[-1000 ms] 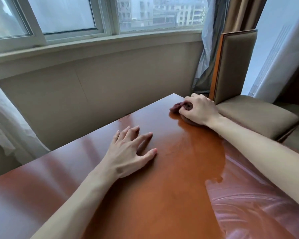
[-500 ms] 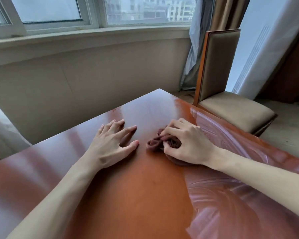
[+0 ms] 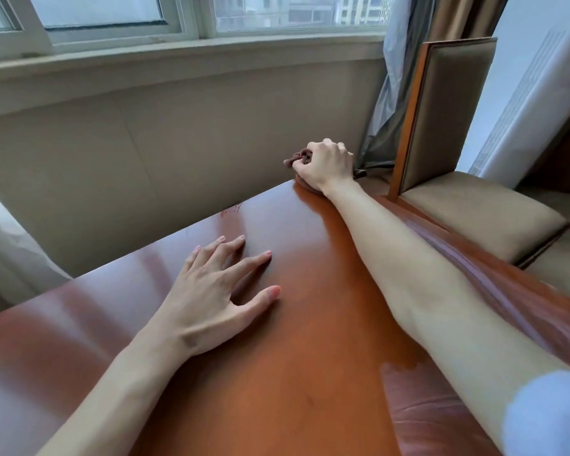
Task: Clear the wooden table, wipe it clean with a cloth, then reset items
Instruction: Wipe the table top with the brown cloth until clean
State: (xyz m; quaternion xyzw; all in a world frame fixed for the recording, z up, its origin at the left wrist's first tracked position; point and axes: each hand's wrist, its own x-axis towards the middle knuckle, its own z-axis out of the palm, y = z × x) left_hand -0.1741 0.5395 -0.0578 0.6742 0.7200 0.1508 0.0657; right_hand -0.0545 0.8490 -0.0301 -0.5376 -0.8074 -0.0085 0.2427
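Where the right hand (image 3: 324, 164) closes into a fist at the far corner of the wooden table (image 3: 293, 373), it grips one cloth (image 3: 296, 158), dark brown and bunched.

Cloth: one. It sits under and inside the closed fingers, a wad showing to the left of the knuckles, a small tail showing past the hand on the right, and a fold under the heel of the hand on the table corner. Most of it is hidden by the hand; its full size and shape cannot be made out.

Hands: two, both bare. Left hand (image 3: 211, 299) lies palm down on the table top, fingers spread, holding nothing, well apart from the cloth and nearer the camera. Right forearm stretches across the table toward the corner; a pale blue sleeve (image 3: 547, 419) shows at the lower right, blurred and cut off by the frame.

Table: one, glossy reddish-brown, nothing on it but the hands and the cloth. A wet, streaked sheen runs along its right side. Near edges are cut off.

Chair (image 3: 458, 153): one, wooden frame with tan upholstery, just beside the table's right edge.

Windows (image 3: 185, 14): panes above a sill, upper parts cut off. Curtains (image 3: 405, 60) hang right of them, behind the chair; a white one is partly seen at the left edge.
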